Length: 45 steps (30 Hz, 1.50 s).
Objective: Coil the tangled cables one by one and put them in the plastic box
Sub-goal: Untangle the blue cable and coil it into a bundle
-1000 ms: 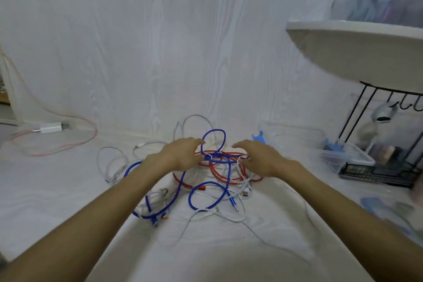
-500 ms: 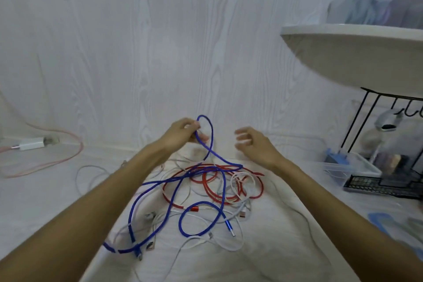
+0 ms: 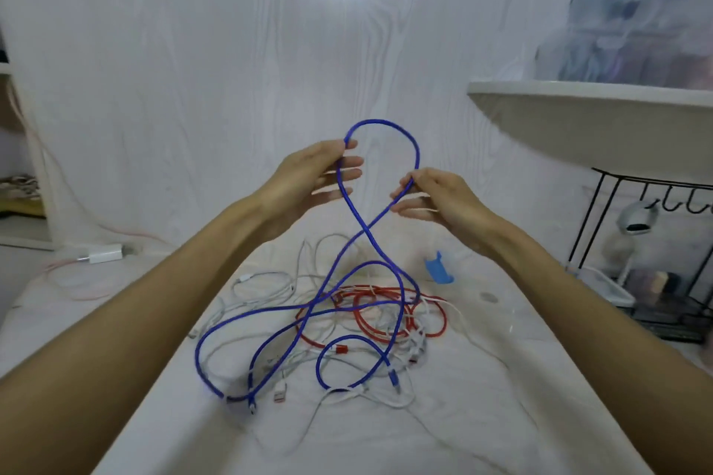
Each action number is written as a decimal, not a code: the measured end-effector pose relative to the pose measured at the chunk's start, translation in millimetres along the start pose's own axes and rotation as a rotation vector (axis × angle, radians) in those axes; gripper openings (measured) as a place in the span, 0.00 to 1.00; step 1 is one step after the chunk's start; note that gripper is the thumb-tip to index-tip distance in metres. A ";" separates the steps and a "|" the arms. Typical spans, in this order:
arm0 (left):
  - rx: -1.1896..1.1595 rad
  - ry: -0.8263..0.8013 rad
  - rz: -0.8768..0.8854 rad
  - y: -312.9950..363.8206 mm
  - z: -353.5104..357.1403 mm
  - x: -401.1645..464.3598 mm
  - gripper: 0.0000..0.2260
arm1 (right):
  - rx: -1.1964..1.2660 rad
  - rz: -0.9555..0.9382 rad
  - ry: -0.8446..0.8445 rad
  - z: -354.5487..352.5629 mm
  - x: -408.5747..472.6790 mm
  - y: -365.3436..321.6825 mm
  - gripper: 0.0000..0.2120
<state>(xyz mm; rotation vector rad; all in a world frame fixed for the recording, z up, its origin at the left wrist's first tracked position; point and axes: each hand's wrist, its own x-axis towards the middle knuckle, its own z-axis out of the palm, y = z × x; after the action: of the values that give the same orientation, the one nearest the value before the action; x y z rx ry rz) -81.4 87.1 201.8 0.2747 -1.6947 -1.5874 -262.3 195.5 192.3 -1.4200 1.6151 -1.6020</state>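
1. The cable tangle (image 3: pixel 359 324) lies on the white surface (image 3: pixel 482 416) at six o'clock.
2. Your left hand (image 3: pixel 308 177) pinches the blue cable (image 3: pixel 386 125), lifted at twelve o'clock.
3. Your right hand (image 3: pixel 436 197) pinches the same loop.

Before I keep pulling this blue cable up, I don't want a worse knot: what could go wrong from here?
1. The blue cable crosses itself below both hands and probably threads through the red cable, so lifting may tighten the tangle.
2. White cables lie under its lower loops and could be dragged along.
3. The left hand and right hand grip only the top loop; the blue plug ends on the surface could snag.
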 end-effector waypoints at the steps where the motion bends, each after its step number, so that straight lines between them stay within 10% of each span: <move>1: 0.025 -0.049 0.008 -6.3 0.4 -5.4 0.08 | 0.053 0.010 0.004 -2.3 -2.8 -6.4 0.12; 8: 0.682 -0.298 -0.282 -68.9 -9.8 -56.1 0.34 | -0.033 0.123 -0.130 -22.5 -46.1 -18.3 0.05; 12: 0.944 -0.508 -0.392 -86.3 -18.1 -64.7 0.21 | -0.063 0.010 -0.054 -37.6 -60.7 -29.4 0.07; 17: 1.225 -0.363 -0.396 -101.2 -54.6 -78.6 0.12 | -0.048 0.027 0.084 -71.4 -66.0 -35.8 0.12; 26: 0.715 -0.067 -0.323 -85.2 -58.7 -82.8 0.06 | -1.286 0.319 -0.202 -77.1 -73.3 16.0 0.21; 34: 0.524 -0.118 -0.210 -51.8 -34.5 -69.8 0.06 | -1.018 0.005 -0.472 90.0 -48.4 38.7 0.26; 40: 0.439 -0.114 -0.383 -68.1 -58.0 -80.9 0.21 | -0.644 -0.083 -0.082 66.2 -40.8 43.4 0.13; 45: 0.797 -0.115 -0.488 -107.8 -59.3 -88.6 0.27 | -0.897 0.241 -0.544 31.3 -63.6 61.3 0.17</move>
<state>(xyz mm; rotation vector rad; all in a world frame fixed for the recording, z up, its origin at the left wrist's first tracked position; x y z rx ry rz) -20.2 77.6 63.4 1.0754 -2.4233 -1.1623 -232.8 224.0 108.1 -1.7483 2.1089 -0.2494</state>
